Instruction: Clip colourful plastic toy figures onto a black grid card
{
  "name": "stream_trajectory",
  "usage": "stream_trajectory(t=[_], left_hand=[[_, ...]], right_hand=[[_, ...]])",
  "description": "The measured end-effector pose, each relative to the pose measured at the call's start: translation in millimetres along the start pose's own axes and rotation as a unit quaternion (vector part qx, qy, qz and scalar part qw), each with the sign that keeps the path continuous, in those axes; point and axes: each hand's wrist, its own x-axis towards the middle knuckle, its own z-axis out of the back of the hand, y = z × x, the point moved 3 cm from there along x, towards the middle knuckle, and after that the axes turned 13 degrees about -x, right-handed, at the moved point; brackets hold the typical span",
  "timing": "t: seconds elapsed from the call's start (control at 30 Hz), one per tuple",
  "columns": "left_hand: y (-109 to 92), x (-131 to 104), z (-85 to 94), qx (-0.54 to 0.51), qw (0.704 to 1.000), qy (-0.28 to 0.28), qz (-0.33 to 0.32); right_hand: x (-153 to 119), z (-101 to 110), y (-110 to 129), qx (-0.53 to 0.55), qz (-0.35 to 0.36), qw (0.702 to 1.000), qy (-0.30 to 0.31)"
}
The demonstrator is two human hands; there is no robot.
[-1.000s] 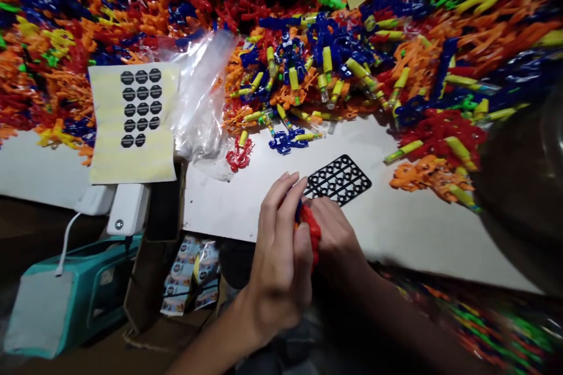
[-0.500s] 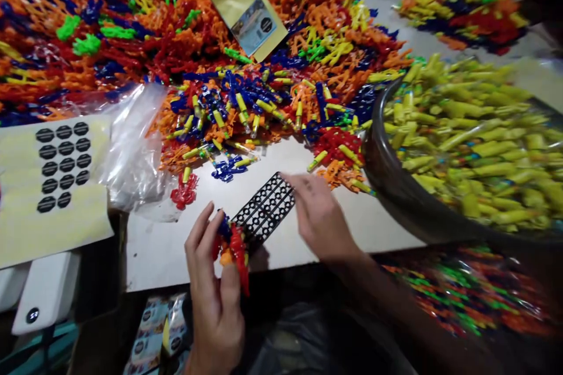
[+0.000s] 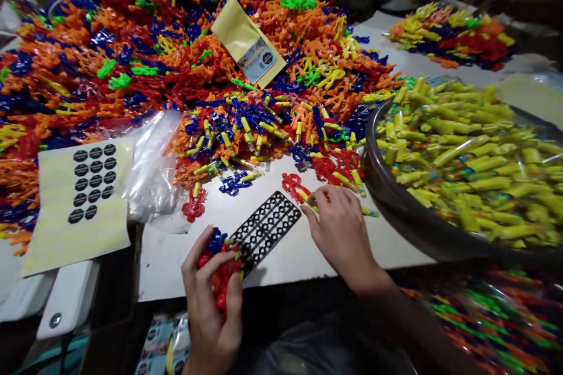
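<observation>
My left hand (image 3: 211, 299) is closed around a bunch of red and blue plastic figures (image 3: 226, 274) at the near end of a black plastic grid (image 3: 268, 225). The grid slants away over the white table, full of round openings. Beyond its far corner, my right hand (image 3: 341, 228) is bent with thumb and fingers at the yellow tube of a red plastic figure (image 3: 291, 185). The fingers partly hide that tube. Further back lie several blue and red figures (image 3: 235, 183) with yellow-wrapped tubes.
A large heap of colourful plastic figures (image 3: 132, 41) covers the back. A dark basin (image 3: 376, 173) of yellow-wrapped tubes stands at the right. On the left are clear plastic bags (image 3: 153, 179) and a yellow sheet with black stickers (image 3: 61, 234). A yellow card (image 3: 233, 20) rests on the heap.
My right hand has left the grid's far end and moved right. A red figure with a yellow tube now lies by its fingers. The bunch in my left hand has turned; the view has shifted.
</observation>
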Motion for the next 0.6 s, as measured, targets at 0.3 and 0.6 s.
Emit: stream_trajectory(t=[0.3,0.6], left_hand=[[12,-13,0.2,-0.152,0.982,-0.109,0.019],[14,-18,-6.5,-0.202,0.965,-0.157,0.057]], right_hand=[[27,-16,-7,0.043,0.031,0.996,0.072],[-18,-2,31,0.534,-0.052,0.824,0.183]])
